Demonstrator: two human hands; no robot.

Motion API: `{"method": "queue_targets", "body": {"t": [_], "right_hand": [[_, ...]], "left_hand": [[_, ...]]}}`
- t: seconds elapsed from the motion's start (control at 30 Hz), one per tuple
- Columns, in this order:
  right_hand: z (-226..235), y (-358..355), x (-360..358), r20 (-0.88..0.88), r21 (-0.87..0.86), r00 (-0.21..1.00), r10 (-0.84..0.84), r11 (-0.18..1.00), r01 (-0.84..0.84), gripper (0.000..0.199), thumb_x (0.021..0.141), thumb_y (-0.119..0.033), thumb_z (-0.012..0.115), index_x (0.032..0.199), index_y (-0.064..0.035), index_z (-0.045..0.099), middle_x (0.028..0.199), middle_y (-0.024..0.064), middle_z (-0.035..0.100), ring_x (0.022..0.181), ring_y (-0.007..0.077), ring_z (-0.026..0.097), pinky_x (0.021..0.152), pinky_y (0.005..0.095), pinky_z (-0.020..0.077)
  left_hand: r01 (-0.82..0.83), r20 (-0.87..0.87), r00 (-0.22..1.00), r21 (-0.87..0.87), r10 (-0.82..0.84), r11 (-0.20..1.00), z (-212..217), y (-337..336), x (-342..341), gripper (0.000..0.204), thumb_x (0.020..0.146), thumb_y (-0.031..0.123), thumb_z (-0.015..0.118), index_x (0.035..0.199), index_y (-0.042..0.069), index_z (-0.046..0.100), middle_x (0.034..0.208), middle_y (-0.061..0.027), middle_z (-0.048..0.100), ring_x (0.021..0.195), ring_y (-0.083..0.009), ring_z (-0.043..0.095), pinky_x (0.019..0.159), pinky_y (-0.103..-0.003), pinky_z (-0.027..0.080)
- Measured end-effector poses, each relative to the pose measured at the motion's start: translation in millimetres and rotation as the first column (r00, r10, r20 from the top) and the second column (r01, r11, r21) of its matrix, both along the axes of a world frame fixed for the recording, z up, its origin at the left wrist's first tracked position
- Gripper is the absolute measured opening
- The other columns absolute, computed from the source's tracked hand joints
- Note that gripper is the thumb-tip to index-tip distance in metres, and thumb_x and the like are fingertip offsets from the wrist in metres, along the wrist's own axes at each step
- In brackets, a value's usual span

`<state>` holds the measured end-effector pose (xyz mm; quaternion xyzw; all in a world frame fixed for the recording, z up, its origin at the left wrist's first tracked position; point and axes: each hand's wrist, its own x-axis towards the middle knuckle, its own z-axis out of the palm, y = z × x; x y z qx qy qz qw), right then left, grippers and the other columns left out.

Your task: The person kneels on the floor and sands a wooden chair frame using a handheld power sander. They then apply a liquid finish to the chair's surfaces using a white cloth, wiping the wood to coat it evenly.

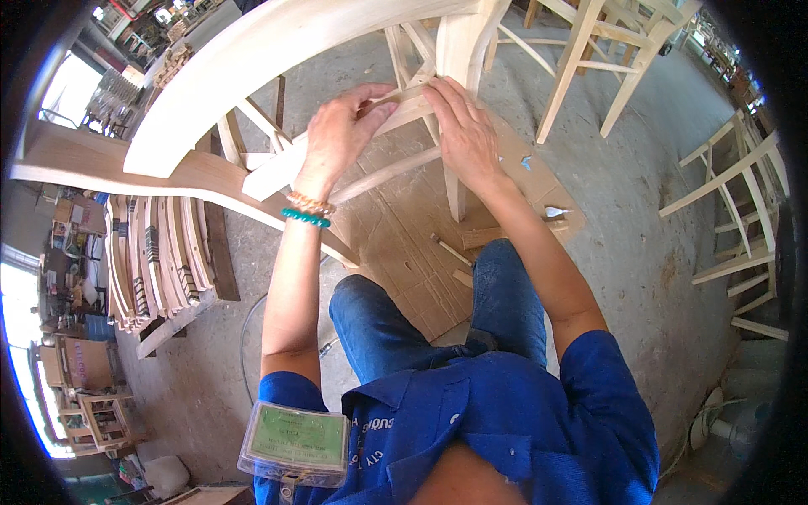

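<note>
Over flattened cardboard (404,244) on the concrete floor, left hand (341,130) and right hand (463,126) both close their fingers on the same unfinished chair stretcher (400,109), gripping from either side of the upturned chair frame (454,50), seemingly to steady the rail at the leg joint (433,80).

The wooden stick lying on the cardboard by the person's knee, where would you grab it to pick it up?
Grab the wooden stick around its middle, coming straight down from above. It lies flat and slanted on the cardboard sheet, thin enough for fingers to pinch across, with bare space along both long sides. The blue trouser leg sits close to its lower end.
</note>
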<state>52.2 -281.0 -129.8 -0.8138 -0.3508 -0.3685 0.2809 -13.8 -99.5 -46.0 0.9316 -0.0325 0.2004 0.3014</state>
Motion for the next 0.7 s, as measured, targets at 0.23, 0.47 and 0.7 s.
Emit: {"method": "queue_targets", "body": {"t": [0.23,0.47,0.7], "right_hand": [[5,-30,-14,-0.099,0.227,0.971,0.219,0.955,-0.192,0.063,0.073,0.009,0.051,0.132,-0.0122,0.052,0.141,0.0092,0.047,0.125,0.0287,0.05,0.097,0.0391,0.047],[-92,-123,-46,-0.476,0.371,0.873,0.107,0.924,0.089,0.05,0.077,0.007,0.048,0.122,-0.0107,0.06,0.117,0.0148,0.062,0.104,0.0325,0.062,0.085,0.0382,0.0509],[-225,-217,-108,-0.674,0.015,0.686,-0.274,0.924,0.383,0.034,0.085,0.0,0.051,0.116,-0.0068,0.062,0.107,0.0142,0.068,0.093,0.0287,0.067,0.079,0.0373,0.0522]], "left_hand": [[-0.159,-0.084,0.985,-0.07,0.153,0.985,-8,-12,13,0.026,0.085,0.041,0.068,0.105,0.025,0.072,0.083,0.0003,0.072,0.076,-0.0141,0.067,0.072,-0.029,0.05],[-0.093,-0.075,0.994,-0.181,0.081,0.979,-22,1,23,0.024,0.085,0.037,0.069,0.105,0.024,0.072,0.074,0.0028,0.069,0.069,-0.0088,0.062,0.069,-0.026,0.047],[-0.03,-0.062,0.998,-0.315,0.011,0.949,-30,5,32,0.022,0.084,0.029,0.073,0.104,0.019,0.073,0.07,0.0066,0.063,0.063,-0.0032,0.05,0.061,-0.021,0.041]]}}
